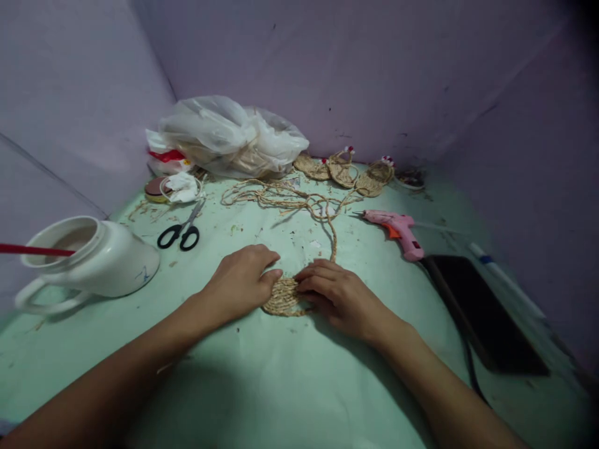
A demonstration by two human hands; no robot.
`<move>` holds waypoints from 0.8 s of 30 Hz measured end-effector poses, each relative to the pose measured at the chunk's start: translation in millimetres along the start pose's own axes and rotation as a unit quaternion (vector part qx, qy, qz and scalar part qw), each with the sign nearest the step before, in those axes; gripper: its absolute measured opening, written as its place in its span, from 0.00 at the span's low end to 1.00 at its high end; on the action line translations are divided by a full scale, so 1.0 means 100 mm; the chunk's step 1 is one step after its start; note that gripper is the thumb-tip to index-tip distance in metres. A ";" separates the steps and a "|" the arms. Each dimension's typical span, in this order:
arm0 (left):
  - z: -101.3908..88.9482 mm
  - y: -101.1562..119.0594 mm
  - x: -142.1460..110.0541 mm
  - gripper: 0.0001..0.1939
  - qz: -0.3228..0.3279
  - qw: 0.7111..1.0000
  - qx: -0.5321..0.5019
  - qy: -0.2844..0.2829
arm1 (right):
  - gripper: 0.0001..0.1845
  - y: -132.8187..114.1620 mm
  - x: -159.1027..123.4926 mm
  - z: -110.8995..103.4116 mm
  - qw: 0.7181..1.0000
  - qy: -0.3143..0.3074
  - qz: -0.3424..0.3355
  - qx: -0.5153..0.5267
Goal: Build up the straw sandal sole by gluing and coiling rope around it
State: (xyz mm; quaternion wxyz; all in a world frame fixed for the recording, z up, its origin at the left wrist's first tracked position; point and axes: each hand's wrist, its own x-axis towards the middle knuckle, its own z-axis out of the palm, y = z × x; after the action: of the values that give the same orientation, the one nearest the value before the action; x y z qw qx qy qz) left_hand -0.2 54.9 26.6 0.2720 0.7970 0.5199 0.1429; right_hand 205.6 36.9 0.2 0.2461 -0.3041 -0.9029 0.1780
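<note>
A small flat coil of woven jute rope point(282, 297) lies on the pale green table point(262, 374). My left hand point(241, 280) rests on its left edge with fingers curled and pressed down on it. My right hand point(334, 293) presses on its right edge, fingers closed together over the coil. A loose strand of jute rope point(333, 234) runs from the coil up to a tangle of rope point(276, 194) farther back.
Black scissors point(180, 234) lie left of the rope. A pink glue gun point(397, 229) lies at the right, beside a black phone point(482, 312). A white jug point(88, 259) lies tipped at the left. A plastic bag point(229, 137) and small woven sandals point(346, 169) sit at the back.
</note>
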 end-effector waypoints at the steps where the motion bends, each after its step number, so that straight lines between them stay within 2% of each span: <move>1: 0.01 0.01 -0.01 0.13 -0.017 1.000 0.014 -0.012 | 0.11 0.01 0.00 0.02 0.999 0.015 -0.011 -0.039; 3: 0.04 0.05 -0.04 0.12 -0.051 0.998 0.018 -0.046 | 0.12 0.01 0.01 0.07 0.992 0.062 -0.003 -0.111; 5: 0.08 0.10 -0.06 0.13 -0.089 0.994 0.019 -0.062 | 0.12 0.01 0.02 0.12 0.984 0.102 0.040 -0.141; 7: 0.12 0.17 -0.09 0.14 -0.130 0.989 0.043 -0.057 | 0.12 -0.01 0.03 0.14 0.977 0.117 0.112 -0.141; 9: 0.15 0.24 -0.12 0.17 -0.161 0.983 0.087 -0.036 | 0.13 -0.04 0.02 0.13 0.958 0.128 0.214 -0.144; 11: 0.19 0.30 -0.13 0.18 -0.173 0.977 0.127 -0.015 | 0.15 -0.08 0.00 0.09 0.932 0.142 0.299 -0.147; 12: 0.22 0.32 -0.14 0.18 -0.170 0.976 0.137 -0.008 | 0.15 -0.10 -0.01 0.08 0.924 0.146 0.321 -0.146; 16: 0.31 0.30 -0.15 0.14 -0.149 0.984 0.092 0.039 | 0.14 -0.17 -0.02 0.08 0.932 0.136 0.312 -0.123; 17: 0.32 0.29 -0.14 0.13 -0.141 0.987 0.047 0.059 | 0.16 -0.18 -0.02 0.10 0.935 0.137 0.307 -0.113; 19: 0.32 0.26 -0.13 0.12 -0.132 0.981 -0.109 0.095 | 0.20 -0.18 -0.02 0.12 0.941 0.147 0.293 -0.086; 20: 0.31 0.25 -0.12 0.13 -0.133 0.962 -0.215 0.105 | 0.22 -0.17 -0.02 0.13 0.945 0.160 0.278 -0.060; 21: 0.29 0.25 -0.11 0.14 -0.141 0.929 -0.324 0.107 | 0.22 -0.16 -0.02 0.12 0.949 0.181 0.258 -0.028; 23: 0.24 0.24 -0.08 0.16 -0.172 0.839 -0.506 0.101 | 0.21 -0.11 -0.03 0.04 0.945 0.240 0.221 0.020; 24: 0.21 0.23 -0.07 0.17 -0.185 0.797 -0.567 0.098 | 0.20 -0.07 -0.05 -0.02 0.934 0.273 0.228 0.019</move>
State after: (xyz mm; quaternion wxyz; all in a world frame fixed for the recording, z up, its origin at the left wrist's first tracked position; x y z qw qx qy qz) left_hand 25.3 35.4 23.4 0.6439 0.3705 0.5073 0.4367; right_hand 206.9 28.4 3.5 0.4418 -0.5339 -0.7039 0.1560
